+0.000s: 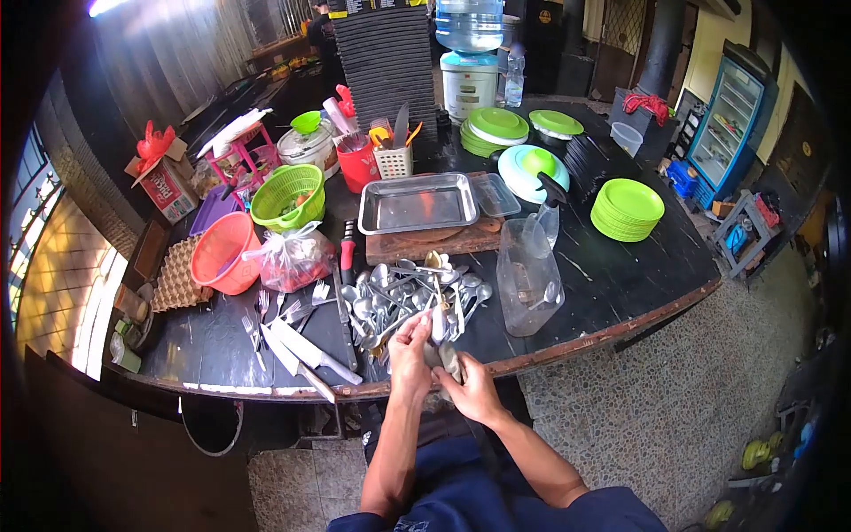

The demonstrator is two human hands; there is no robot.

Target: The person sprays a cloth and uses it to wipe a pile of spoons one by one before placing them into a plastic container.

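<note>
At the table's front edge, my left hand [410, 355] is closed, with its fingertips pinched on what looks like a metal spoon [438, 324]. Close beside it, my right hand [472, 391] grips a greyish cloth [449, 362], which bunches up between both hands. Just beyond my fingers lies a heap of spoons [390, 297], jumbled in different directions. A clear plastic container [528, 279] rests to the right of the heap, with a spoon inside. On the left lie several forks [257, 332] and white-handled knives [310, 350].
Behind the heap, a metal tray [417, 206] sits on a wooden board [434, 241]. Green plates [627, 211] are stacked at right. An orange basket [227, 253], a green basket [288, 197], a tied plastic bag [295, 260] and egg trays [182, 275] stand at left.
</note>
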